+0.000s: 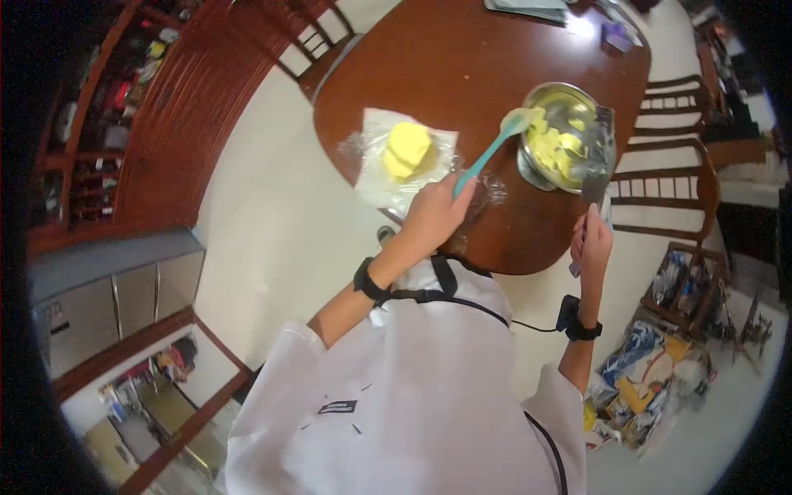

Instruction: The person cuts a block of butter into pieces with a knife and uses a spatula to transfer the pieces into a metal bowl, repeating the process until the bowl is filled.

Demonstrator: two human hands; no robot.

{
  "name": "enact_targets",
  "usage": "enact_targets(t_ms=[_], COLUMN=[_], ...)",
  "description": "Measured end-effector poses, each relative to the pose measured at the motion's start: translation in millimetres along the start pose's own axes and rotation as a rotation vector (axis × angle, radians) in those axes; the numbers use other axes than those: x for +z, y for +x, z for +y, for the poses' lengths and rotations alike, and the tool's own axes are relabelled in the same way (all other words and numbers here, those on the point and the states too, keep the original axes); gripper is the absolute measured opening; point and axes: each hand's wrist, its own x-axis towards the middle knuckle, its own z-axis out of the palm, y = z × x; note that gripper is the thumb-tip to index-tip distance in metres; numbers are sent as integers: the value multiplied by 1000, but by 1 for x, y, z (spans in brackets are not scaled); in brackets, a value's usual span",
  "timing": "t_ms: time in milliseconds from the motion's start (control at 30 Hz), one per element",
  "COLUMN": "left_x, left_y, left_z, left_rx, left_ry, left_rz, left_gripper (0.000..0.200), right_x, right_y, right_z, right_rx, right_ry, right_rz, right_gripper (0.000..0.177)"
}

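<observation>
My left hand point(439, 213) is closed around the teal handle of a spatula point(488, 157), its pale head at the left rim of a metal bowl point(532, 175). Soft yellow pieces, which look like butter point(546, 148), lie inside that bowl. In my right hand point(592, 243) is a cleaver point(597, 161), its broad, smeared blade pointing away from me and overlapping the bowl's right rim. Left of the spatula, a cut yellow block of butter point(407, 150) rests on a white wrapper point(379, 188) with clear plastic film around it.
The brown wooden table point(445, 66) carries papers point(528, 8) and a purple item point(615, 37) at its far end. Wooden chairs stand on the right point(668, 186) and at the far left point(318, 49). Boxes and bags point(652, 363) cover the floor at lower right.
</observation>
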Motion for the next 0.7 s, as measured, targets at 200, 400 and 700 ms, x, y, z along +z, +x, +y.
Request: enact_targets(t_ms=[200, 400, 700], left_x=[-49, -88, -90], left_y=[-50, -106, -134], left_z=[-82, -141, -154], left_rx=[-468, -557, -650], left_ry=[-744, -871, -944], left_rz=[103, 431, 555], left_gripper=[52, 50, 49], right_x=[61, 139, 186], right_y=[7, 8, 27], right_z=[28, 26, 47], right_rx=[-128, -265, -317], right_ry=[-284, -591, -852], right_rz=[-55, -301, -535], right_gripper=[45, 41, 42])
